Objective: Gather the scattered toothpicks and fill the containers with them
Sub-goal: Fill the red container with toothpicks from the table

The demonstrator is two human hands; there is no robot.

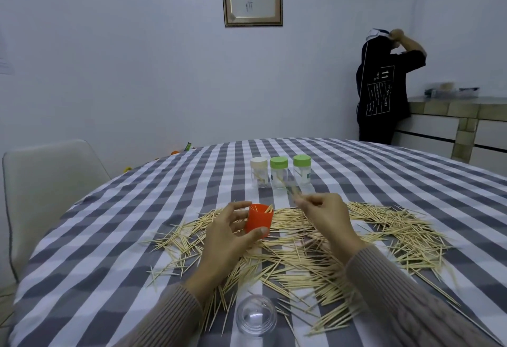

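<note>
Gripping one orange cup (259,220) in your left hand (229,232), right hand (326,216) pinching toothpicks (295,191); three lidded jars (279,172), one clear dome (256,315), checked bench (109,250), white walls.

1. The light is dim, even and cool, giving the wall (137,58) a bluish grey cast.
2. Shadows are soft and faint; none falls hard on the tablecloth (384,182).
3. The toothpicks (295,191) pinched in the right hand (326,215) are smeared by motion blur.
4. Wide-angle distortion bows the table edge and stretches the near corners.
5. The far right counter (452,99) looks soft.
</note>
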